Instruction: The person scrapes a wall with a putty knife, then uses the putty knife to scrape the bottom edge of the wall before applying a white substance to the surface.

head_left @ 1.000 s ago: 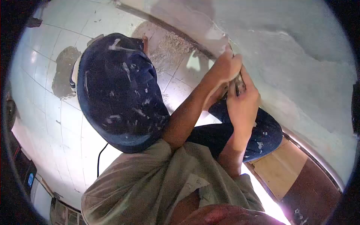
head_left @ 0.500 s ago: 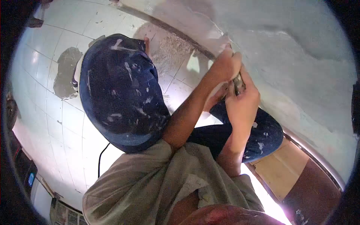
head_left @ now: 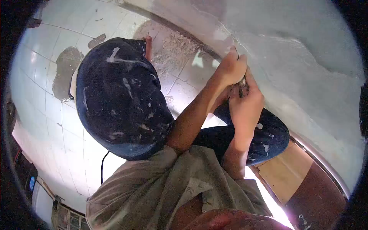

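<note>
Close to the pale wall, my right hand (head_left: 247,105) is closed around the grey-smeared handle of a slim hand tool (head_left: 243,87). Its kind cannot be made out, because the fingers cover most of it. My left hand (head_left: 232,68) is closed just beyond, at the tool's far end, with its fingertips at the wall surface (head_left: 306,73). What lies under those fingertips is hidden. A thin ragged line runs across the plaster beside them.
Crumbled debris (head_left: 178,48) lies on the tiled floor (head_left: 46,103) along the wall's foot. A grey patch (head_left: 67,73) marks the tiles at left. My bent knees, in stained dark trousers (head_left: 122,96), flank my arms. Brown and tan boards (head_left: 287,168) sit at lower right, beside a metal edge (head_left: 326,163).
Both hands keep their grip and have shifted only slightly. My left knee appears a little further left and lower, and a grey piece on the floor behind it shows more fully.
</note>
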### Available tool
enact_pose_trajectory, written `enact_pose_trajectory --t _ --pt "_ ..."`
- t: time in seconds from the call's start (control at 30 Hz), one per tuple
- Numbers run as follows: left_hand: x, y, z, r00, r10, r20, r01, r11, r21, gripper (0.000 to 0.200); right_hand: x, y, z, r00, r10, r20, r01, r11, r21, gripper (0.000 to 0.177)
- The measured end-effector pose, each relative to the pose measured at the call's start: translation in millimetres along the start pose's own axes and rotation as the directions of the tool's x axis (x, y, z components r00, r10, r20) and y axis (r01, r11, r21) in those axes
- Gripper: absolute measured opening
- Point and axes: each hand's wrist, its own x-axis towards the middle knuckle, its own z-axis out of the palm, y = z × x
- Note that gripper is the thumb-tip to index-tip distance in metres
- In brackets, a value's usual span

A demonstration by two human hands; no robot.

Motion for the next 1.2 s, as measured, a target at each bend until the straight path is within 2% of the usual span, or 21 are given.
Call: enact_pose_trajectory --t 0.1,0.17,0.33,0.4,0.43,0.5,0.53,0.57,0.63,0.67,0.7,0.77,0.8,0.83,0.9,0.93,1.0,1.03,1.1,1.13,1.2 --pt "3.9 -9.5 5.2 0.999 0.015 0.029 -0.015 1.0 -0.001 0.055 -6.4 -0.3 -5.1 0.99 -0.128 -0.064 0.13 0.991 0.035 0.052" --pt "5.5 -19.6 21.1 0.991 0.039 0.126 -0.021 0.989 -0.146 0.058 -8.7 -5.1 -16.5 0.999 -0.023 -0.049 0.022 1.0 -0.02 0.052" --pt "7.1 -21.3 22.0 0.987 -0.005 0.158 0.036 0.98 -0.196 0.06 -10.7 0.5 -12.0 0.999 -0.021 -0.047 0.016 0.994 -0.104 0.052" --pt "2.6 -8.2 21.6 0.993 0.073 0.091 -0.061 0.99 -0.131 0.058 -8.1 2.4 -12.1 0.997 -0.037 -0.073 0.044 0.994 0.101 0.051" --pt "-1.0 -5.6 19.4 0.993 0.105 0.058 -0.099 0.99 -0.096 0.057 -2.4 -0.6 -10.3 0.997 -0.038 -0.069 0.045 0.993 0.105 0.051" --pt "19.9 -37.4 18.0 0.992 -0.006 0.124 0.026 0.987 -0.161 0.056 1.5 -6.9 -9.9 0.999 -0.038 -0.038 0.03 0.982 -0.184 0.053" --pt "28.7 -34.5 15.8 0.979 -0.071 0.191 0.112 0.971 -0.213 0.055 -0.7 -7.9 -9.3 0.999 -0.034 -0.042 0.029 0.994 -0.108 0.054" --pt "28.5 -34.4 19.8 0.977 -0.059 0.204 0.101 0.974 -0.202 0.055 -1.6 -1.9 -9.9 0.998 -0.028 -0.063 0.021 0.994 -0.103 0.054" --pt "14.2 -20.2 19.9 0.995 -0.026 0.095 0.033 0.997 -0.072 0.051 -0.9 1.5 -12.1 0.988 -0.117 -0.098 0.114 0.993 -0.029 0.053" --pt "29.7 -43.6 35.5 0.989 0.138 -0.045 -0.141 0.988 -0.061 0.034 -1.4 -0.1 -14.6 0.999 -0.01 -0.048 0.011 1.0 0.013 0.05" --pt "29.0 -39.9 27.1 0.991 0.126 -0.049 -0.129 0.99 -0.056 0.034 0.1 -4.9 -11.6 0.999 -0.004 -0.037 0.005 1.0 0.018 0.05" --pt "22.7 -23.9 10.9 0.998 -0.038 0.052 0.043 0.995 -0.095 0.033 6.0 -8.6 -6.5 1.0 0.028 -0.005 -0.029 0.993 -0.118 0.05" --pt "24.4 -21.7 11.4 0.983 -0.126 0.131 0.151 0.969 -0.197 0.035 6.8 -4.1 -6.2 0.999 0.031 -0.027 -0.034 0.994 -0.108 0.05" --pt "28.3 -36.2 20.5 0.982 -0.129 0.141 0.154 0.97 -0.187 0.035 2.7 4.3 -5.5 0.999 -0.005 -0.04 0.002 0.998 -0.055 0.05" --pt "40.3 -42.1 30.3 0.994 0.007 -0.113 -0.015 0.997 -0.075 0.033 9.4 1.2 -4.7 0.996 -0.062 -0.058 0.062 0.998 0.001 0.05" --pt "43.9 -39.7 23.1 0.993 0.006 -0.116 -0.015 0.997 -0.071 0.033 14.0 -4.8 -2.7 0.996 -0.059 -0.065 0.055 0.997 -0.059 0.05" --pt "36.3 -34.2 7.1 0.988 0.003 0.157 0.041 0.961 -0.273 0.033 8.1 -8.4 -4.3 0.997 -0.061 -0.048 0.054 0.989 -0.137 0.049" --pt "32.8 -22.9 4.8 0.986 0.022 0.167 0.024 0.964 -0.265 0.033 9.4 -3.6 -4.3 0.995 -0.062 -0.073 0.052 0.99 -0.134 0.049" --pt "15.6 -15.8 4.5 0.983 0.119 0.138 -0.138 0.981 0.135 0.035 3.9 11.3 -1.1 0.984 -0.129 -0.126 0.137 0.989 0.05 0.049" --pt "27.8 -19.4 7.4 0.982 0.136 0.132 -0.154 0.978 0.138 0.035 10.2 5.8 -3.4 0.98 -0.142 -0.138 0.151 0.987 0.054 0.049" --pt "36.9 -32.2 15.8 0.948 0.315 0.037 -0.317 0.937 0.145 0.034 9.8 -7.1 -9.4 0.999 -0.011 -0.047 0.007 0.996 -0.09 0.049"
